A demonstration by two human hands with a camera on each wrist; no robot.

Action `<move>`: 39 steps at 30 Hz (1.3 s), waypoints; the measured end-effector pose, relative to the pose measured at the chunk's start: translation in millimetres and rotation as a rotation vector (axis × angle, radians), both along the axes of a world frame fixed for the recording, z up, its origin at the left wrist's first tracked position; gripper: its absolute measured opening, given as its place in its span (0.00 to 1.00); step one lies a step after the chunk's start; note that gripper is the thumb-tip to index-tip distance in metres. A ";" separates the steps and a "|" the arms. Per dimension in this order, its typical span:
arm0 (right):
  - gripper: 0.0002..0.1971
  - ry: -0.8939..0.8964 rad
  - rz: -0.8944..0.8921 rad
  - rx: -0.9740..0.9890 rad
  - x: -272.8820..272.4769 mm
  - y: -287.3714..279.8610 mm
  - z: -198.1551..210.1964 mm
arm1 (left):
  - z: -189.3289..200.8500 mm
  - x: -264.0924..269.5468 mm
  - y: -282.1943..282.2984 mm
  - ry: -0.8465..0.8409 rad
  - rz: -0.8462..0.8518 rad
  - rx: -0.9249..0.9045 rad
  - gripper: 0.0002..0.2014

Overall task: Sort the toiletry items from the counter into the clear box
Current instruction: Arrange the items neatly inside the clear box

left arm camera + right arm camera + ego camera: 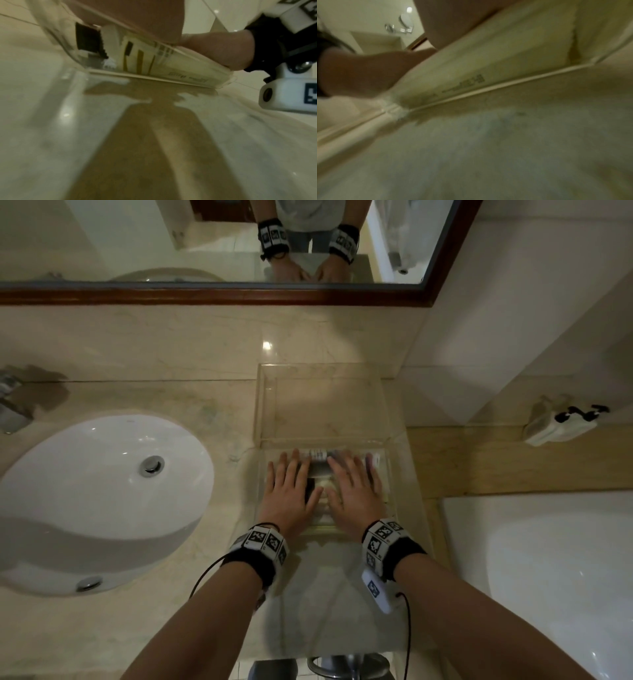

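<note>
A clear box [260, 405] stands on the marble counter, right of the sink. Several toiletry items [320, 463] lie in its near half: white packets and a dark piece. My left hand [291, 487] and right hand [356, 487] lie flat, fingers straight, side by side on top of that near half, over the items. In the left wrist view the palm [137, 17] rests on a clear top surface above a white packet with gold stripes [140, 60] and a black item [87, 39]. The right wrist view shows a white packet [505, 54] behind the clear wall.
A white oval sink [102, 491] with a faucet [10, 402] lies at the left. A wood-framed mirror [239, 292] runs along the wall behind. At the right sit a small white bagged object [558, 422] on a ledge and a white tub rim [548, 577].
</note>
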State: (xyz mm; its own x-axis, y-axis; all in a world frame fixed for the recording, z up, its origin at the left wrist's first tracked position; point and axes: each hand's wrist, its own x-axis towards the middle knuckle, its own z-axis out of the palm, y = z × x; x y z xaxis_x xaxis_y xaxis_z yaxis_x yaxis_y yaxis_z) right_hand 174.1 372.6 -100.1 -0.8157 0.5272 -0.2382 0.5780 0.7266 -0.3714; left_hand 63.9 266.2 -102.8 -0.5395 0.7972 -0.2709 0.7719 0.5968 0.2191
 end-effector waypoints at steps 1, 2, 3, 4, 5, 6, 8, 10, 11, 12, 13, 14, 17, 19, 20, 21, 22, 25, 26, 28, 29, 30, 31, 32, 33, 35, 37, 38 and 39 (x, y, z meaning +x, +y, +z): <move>0.28 0.047 -0.053 -0.019 1.8 2.6 3.3 | 1.1 -0.6 -2.6 -0.013 0.025 0.021 0.46; 0.28 0.082 -0.106 -0.014 4.5 5.6 6.1 | 3.4 -1.0 -6.3 -0.025 0.055 0.048 0.47; 0.28 0.105 -0.160 0.002 8.2 9.0 8.4 | 6.2 -1.3 -10.2 -0.038 0.093 0.074 0.45; 0.27 0.112 -0.207 0.015 12.3 12.4 9.7 | 8.7 -1.6 -13.8 -0.051 0.136 0.094 0.42; 0.27 0.101 -0.239 0.018 16.0 15.2 10.5 | 11.3 -2.4 -17.3 -0.070 0.180 0.106 0.37; 0.27 0.079 -0.254 0.011 19.8 17.0 10.4 | 14.0 -3.3 -20.4 -0.096 0.213 0.109 0.33; 0.27 0.055 -0.257 -0.006 25.4 17.7 7.5 | 17.3 -5.3 -23.5 -0.131 0.224 0.088 0.27; 0.28 0.074 -0.248 0.003 28.6 16.9 5.2 | 16.9 -6.0 -23.4 -0.120 0.163 0.039 0.24; 0.28 0.081 -0.246 0.011 29.6 16.6 4.8 | 15.2 -6.2 -23.1 -0.103 0.128 0.022 0.24; 0.28 0.081 -0.246 0.015 29.8 16.5 5.1 | 13.8 -6.8 -22.6 -0.088 0.106 0.018 0.23; 0.28 0.076 -0.246 0.013 29.4 16.2 5.7 | 11.9 -7.7 -23.1 -0.079 0.097 0.019 0.23; 0.27 0.068 -0.246 0.011 28.7 15.5 7.0 | 9.7 -8.2 -24.0 -0.078 0.094 0.018 0.23; 0.25 0.067 -0.223 0.037 22.8 13.4 14.6 | 5.9 -10.6 -28.7 -0.077 0.091 0.030 0.23; 0.21 0.104 -0.170 0.043 14.8 9.8 22.3 | 11.3 -11.8 -33.4 -0.028 0.104 0.092 0.24; 0.19 0.131 -0.133 0.043 10.3 6.4 25.3 | 13.9 -12.1 -36.6 0.028 0.118 0.147 0.23; 0.17 0.157 -0.093 0.048 5.9 2.4 27.0 | 15.1 -13.1 -40.6 0.085 0.134 0.193 0.22; 0.14 0.173 -0.053 0.064 1.7 -1.8 27.9 | 14.4 -14.4 -45.0 0.134 0.154 0.217 0.18; 0.13 0.136 0.016 0.118 -8.9 -14.7 26.2 | 13.6 -16.2 -55.0 0.160 0.210 0.175 0.08; 0.14 0.113 0.019 0.118 -12.0 -18.1 24.9 | 13.7 -16.7 -56.3 0.157 0.218 0.157 0.08; 0.15 0.087 0.030 0.111 -16.7 -23.8 23.1 | 14.4 -17.7 -57.7 0.166 0.225 0.133 0.10; 0.15 0.078 0.041 0.108 -18.3 -26.0 21.7 | 14.1 -17.8 -57.7 0.166 0.231 0.131 0.11; 0.15 0.069 0.052 0.102 -19.4 -28.0 20.3 | 13.6 -17.7 -57.4 0.163 0.236 0.137 0.11; 0.15 0.062 0.058 0.096 -20.1 -29.6 19.1 | 13.6 -18.3 -57.2 0.157 0.237 0.147 0.12; 0.15 0.058 0.056 0.091 -20.5 -30.4 18.4 | 13.1 -19.3 -57.2 0.155 0.229 0.160 0.12; 0.15 0.057 0.050 0.091 -20.5 -30.8 18.1 | 12.9 -20.4 -58.0 0.152 0.214 0.170 0.11; 0.15 0.060 0.032 0.100 -20.1 -30.7 18.4 | 11.8 -22.8 -61.0 0.139 0.170 0.189 0.11; 0.15 0.058 0.012 0.096 -20.0 -30.0 18.5 | 9.4 -25.8 -63.7 0.133 0.127 0.191 0.13; 0.15 0.063 -0.003 0.088 -20.1 -30.0 18.2 | 8.0 -27.2 -64.2 0.130 0.120 0.194 0.14; 0.13 0.077 -0.020 0.078 -20.3 -30.0 17.9 | 7.4 -28.2 -64.5 0.125 0.122 0.201 0.14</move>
